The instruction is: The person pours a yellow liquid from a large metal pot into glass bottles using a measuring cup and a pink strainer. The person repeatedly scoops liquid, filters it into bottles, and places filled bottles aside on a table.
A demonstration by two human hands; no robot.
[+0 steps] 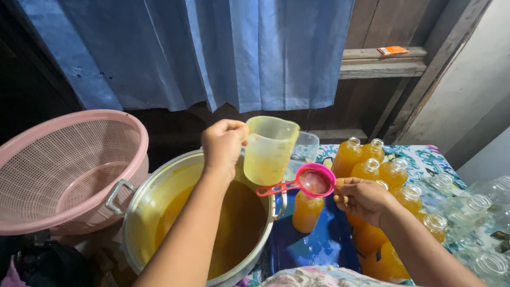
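Yellow jug (269, 149) gripped by left hand (223, 144); right hand (363, 199) fingers curled beside strainer (314, 181) on bottle (307, 211), above pot (159, 194).

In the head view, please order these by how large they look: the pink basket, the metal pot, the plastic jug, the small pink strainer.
1. pink basket and metal pot: alike in size, and both are cut by the frame, so unranked.
2. plastic jug
3. small pink strainer

A translucent yellowish plastic jug (270, 150) looks smooth and wet. The small pink plastic strainer (314, 180) has fine mesh. The large metal pot (139, 208) is dull silver. The pink perforated plastic basket (69, 165) looks matt. Clear glossy plastic bottles (366, 170) stand nearby. A soft blue cloth curtain (239, 48) hangs before rough wooden planks (382, 66).
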